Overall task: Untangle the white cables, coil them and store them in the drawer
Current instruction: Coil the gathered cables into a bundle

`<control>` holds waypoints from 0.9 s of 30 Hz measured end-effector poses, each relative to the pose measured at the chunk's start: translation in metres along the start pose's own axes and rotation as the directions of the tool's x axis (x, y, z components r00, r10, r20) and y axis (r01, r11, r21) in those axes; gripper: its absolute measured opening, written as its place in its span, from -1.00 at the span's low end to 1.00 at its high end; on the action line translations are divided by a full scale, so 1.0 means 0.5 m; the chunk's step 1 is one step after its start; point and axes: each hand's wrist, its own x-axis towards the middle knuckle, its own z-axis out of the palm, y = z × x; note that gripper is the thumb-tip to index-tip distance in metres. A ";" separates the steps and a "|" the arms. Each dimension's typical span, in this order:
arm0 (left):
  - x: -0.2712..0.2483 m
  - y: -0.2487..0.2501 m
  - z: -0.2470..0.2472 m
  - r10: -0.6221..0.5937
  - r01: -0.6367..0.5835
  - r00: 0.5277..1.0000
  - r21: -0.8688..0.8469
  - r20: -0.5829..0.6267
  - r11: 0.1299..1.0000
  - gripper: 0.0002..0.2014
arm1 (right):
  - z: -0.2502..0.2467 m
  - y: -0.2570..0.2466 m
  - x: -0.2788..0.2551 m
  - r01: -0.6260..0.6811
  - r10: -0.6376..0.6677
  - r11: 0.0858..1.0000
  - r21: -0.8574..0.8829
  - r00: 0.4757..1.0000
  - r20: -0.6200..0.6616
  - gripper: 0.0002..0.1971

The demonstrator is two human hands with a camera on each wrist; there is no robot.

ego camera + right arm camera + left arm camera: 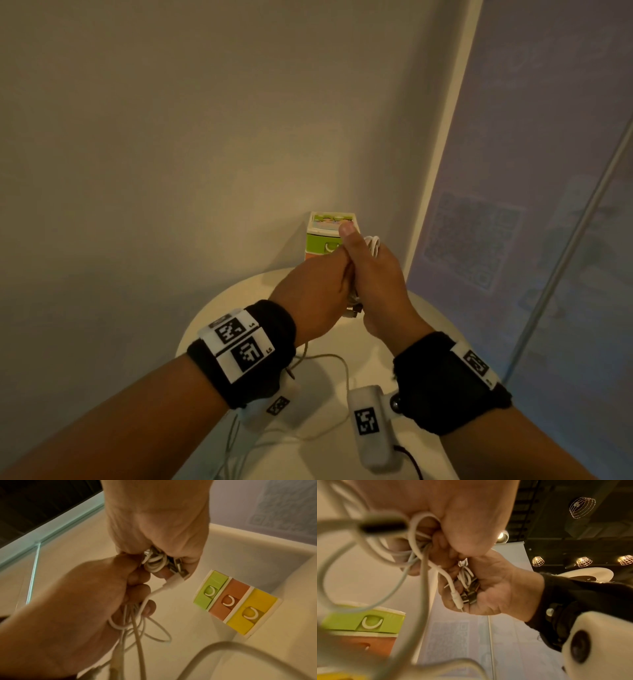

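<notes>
Both hands meet above the round white table (370,349). My right hand (370,274) grips a small coiled bundle of white cable (156,563) with metal USB plugs (471,592) sticking out below the fist. My left hand (315,291) presses against it and grips several loose white strands (137,615), which hang down in loops toward the table (329,358). One white plug end (458,600) dangles between the hands. The small drawer unit (229,601) stands at the table's back with its green, orange and yellow drawers all closed; in the head view my hands hide all but its top and green drawer (322,245).
A plain wall rises behind the table. A pale printed panel (513,240) stands close on the right. Wrist cameras and their dark leads hang under both forearms (371,425). The table's near half shows only trailing cable.
</notes>
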 end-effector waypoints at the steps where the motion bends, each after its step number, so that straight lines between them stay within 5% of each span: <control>1: -0.001 -0.001 -0.001 0.008 -0.008 1.000 0.016 -0.003 1.000 -0.70 | -0.002 0.003 0.002 -0.018 0.018 1.000 0.023 1.000 0.000 -0.54; 7: -0.012 -0.008 0.002 0.012 -0.029 0.995 0.180 0.097 0.983 -0.82 | -0.014 0.004 0.009 0.000 0.003 0.999 0.042 0.997 -0.083 -0.75; 12: -0.021 -0.011 0.006 -0.051 0.053 0.998 -0.070 0.040 0.996 -0.76 | -0.028 -0.018 0.013 0.080 -0.057 0.993 0.088 0.971 -0.234 -0.72; 18: -0.025 -0.016 -0.016 -0.038 0.081 0.983 -0.242 0.177 0.967 -0.78 | -0.034 -0.027 0.024 0.117 -0.054 0.975 0.190 0.950 -0.308 -0.72; 27: -0.035 -0.062 -0.029 -0.150 0.319 0.923 -0.490 0.354 0.811 -0.78 | -0.074 -0.032 0.054 0.251 -0.221 0.968 0.017 0.882 -0.416 -0.75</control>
